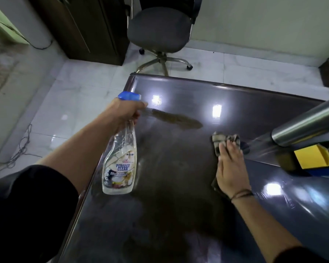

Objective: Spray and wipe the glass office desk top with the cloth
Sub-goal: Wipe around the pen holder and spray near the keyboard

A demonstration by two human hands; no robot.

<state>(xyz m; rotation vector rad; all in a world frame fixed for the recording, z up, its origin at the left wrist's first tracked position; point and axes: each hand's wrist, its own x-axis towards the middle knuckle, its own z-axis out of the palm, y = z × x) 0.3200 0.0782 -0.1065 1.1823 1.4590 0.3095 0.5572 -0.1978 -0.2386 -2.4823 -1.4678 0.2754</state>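
Left hand (124, 111) grips the bottle (120, 160) mid-frame; right hand (231, 168) presses flat on the cloth (223, 140) on the desk (179, 186). Overspray could wet the boxes (311, 158) at right.

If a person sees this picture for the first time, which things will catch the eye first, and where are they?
First, the spray bottle with the blue trigger head, held up by the left hand over the left edge of the dark glass desk top. Next, the right hand pressing a crumpled cloth flat on the glass at centre right. Beyond the desk stands a grey office chair.
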